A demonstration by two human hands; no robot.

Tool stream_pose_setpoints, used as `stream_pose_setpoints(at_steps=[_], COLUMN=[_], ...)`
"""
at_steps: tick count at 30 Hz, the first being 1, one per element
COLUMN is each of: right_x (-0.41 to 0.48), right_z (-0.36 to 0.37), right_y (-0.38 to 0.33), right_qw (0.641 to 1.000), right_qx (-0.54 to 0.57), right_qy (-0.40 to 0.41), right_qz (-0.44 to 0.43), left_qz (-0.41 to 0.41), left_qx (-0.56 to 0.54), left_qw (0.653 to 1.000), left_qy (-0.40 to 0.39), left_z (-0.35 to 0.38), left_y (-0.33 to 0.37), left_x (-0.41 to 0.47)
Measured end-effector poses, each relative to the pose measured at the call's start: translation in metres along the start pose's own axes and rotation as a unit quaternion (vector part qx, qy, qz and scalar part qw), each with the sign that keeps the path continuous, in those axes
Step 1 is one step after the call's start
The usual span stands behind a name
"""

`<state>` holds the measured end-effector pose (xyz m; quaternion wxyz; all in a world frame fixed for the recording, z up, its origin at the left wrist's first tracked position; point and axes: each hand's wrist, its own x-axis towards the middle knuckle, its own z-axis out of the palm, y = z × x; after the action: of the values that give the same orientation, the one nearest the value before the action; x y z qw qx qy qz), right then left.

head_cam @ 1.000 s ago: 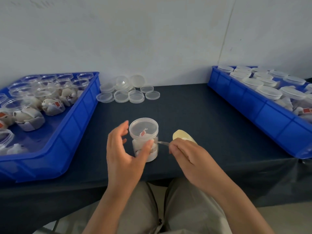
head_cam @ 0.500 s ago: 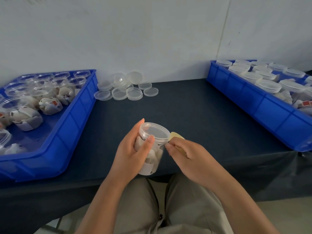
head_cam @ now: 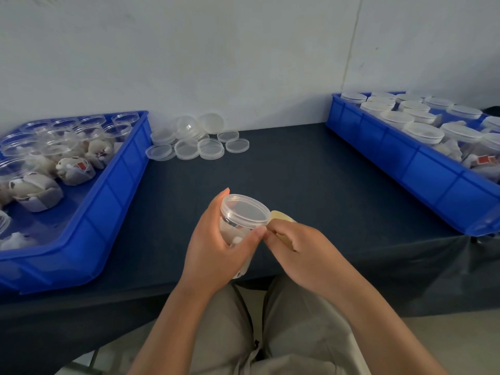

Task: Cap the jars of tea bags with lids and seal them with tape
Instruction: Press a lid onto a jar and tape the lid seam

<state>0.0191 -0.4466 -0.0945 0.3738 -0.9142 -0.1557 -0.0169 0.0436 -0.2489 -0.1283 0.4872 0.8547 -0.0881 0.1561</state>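
Head view: 2 blue trays, left tray (head_cam: 113,190) w/ open jars, right tray (head_cam: 405,163) w/ capped ones. 1 cluster of loose lids (head_cam: 197,142) by the wall, some stacked, count unclear. 1 jar (head_cam: 240,220), lid on, tilted, gripped by left hand (head_cam: 213,247) over table (head_cam: 311,185) front edge. Right hand (head_cam: 297,244) curls round 1 tape roll (head_cam: 281,215), fingertips at jar rim beside left thumb. Wide table stretch btwn trays.

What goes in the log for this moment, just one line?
left hand: grips capped jar, tilted | right hand: holds tape roll at lid rim | loose lids: back of table
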Motion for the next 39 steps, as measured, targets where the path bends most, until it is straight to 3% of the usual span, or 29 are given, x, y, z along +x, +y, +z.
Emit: stream_pose_setpoints(at_steps=[16, 21, 30, 39], right_x=[-0.001, -0.001, -0.002, 0.009], right_z=[0.003, -0.001, -0.022, -0.022], right_y=[0.0, 0.001, 0.013, 0.034], right_qw=[0.995, 0.998, 0.996, 0.997], right_qx=[-0.089, -0.047, 0.003, -0.06], right_qy=[0.024, 0.02, -0.089, -0.04], right_qz=[-0.031, -0.028, -0.016, 0.028], left_qz=[-0.009, -0.025, -0.028, -0.023], left_qx=[0.012, -0.014, -0.082, -0.187], left_qw=[0.999, 0.999, 0.996, 0.976], left_qy=[0.034, 0.038, -0.014, -0.105], left_z=[0.004, 0.003, -0.014, -0.017], left_y=[0.0, 0.0, -0.004, -0.011], left_x=[0.0, 0.002, 0.01, 0.021])
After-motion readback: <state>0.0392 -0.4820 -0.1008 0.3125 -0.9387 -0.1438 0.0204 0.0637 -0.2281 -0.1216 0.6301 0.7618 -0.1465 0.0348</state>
